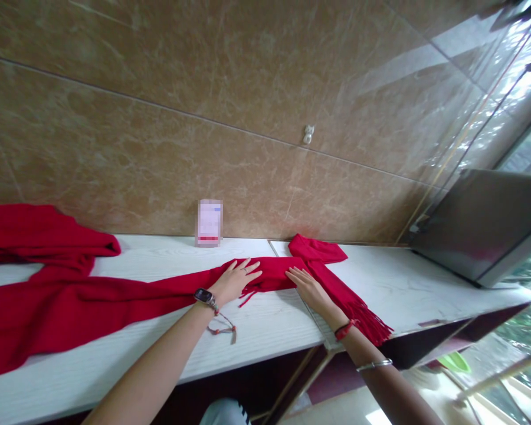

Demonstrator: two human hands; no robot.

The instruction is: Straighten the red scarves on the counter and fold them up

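A long red scarf (pixel 115 298) with fringed ends lies across a white wood-grain table (pixel 256 336). My left hand (pixel 235 279) lies flat and open on the scarf near its middle, a watch and a bead bracelet on the wrist. My right hand (pixel 306 284) rests flat beside it, fingers stretched out on the scarf where it bends toward the fringed end (pixel 367 321) at the table's front edge. More red cloth (pixel 35 233) is bunched at the far left.
A small card (pixel 209 222) stands against the brown tiled wall (pixel 248 118). A dark grey box-like appliance (pixel 478 221) sits at the right end of the table. A window lies beyond it at the far right.
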